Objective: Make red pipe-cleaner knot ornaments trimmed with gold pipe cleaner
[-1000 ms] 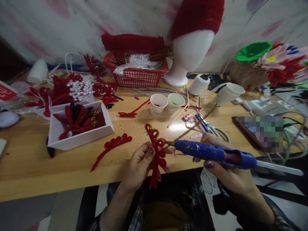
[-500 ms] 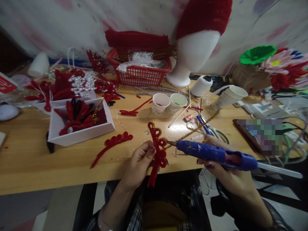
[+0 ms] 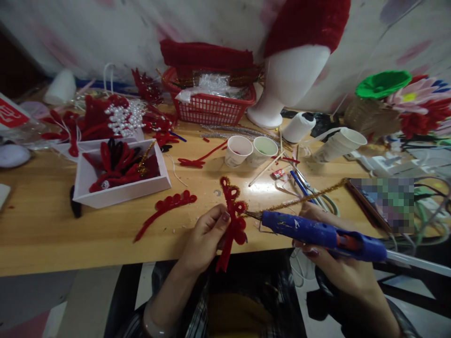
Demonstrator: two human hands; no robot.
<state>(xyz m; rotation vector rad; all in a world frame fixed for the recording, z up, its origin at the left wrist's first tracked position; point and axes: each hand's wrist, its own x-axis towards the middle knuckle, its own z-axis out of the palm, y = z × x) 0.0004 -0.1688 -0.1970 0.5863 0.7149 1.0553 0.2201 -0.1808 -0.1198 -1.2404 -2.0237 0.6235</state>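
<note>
Ornament [image 3: 230, 232] in red plush was pinched in the left hand [image 3: 204, 239] over the front edge of the table [image 3: 98, 251], apparently to steady its loops [image 3: 240, 223] for the blue glue gun [image 3: 299, 229] gripped in the right hand [image 3: 340, 265], its nozzle [image 3: 256, 215] beside a trailing gold strand [image 3: 299, 201].

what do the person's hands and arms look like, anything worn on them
The left hand and right hand are ungloved, with dark purplish nail polish. What looks like a clear bangle circles the left wrist. The left sleeve is dark plaid; the right sleeve looks dark.
</note>
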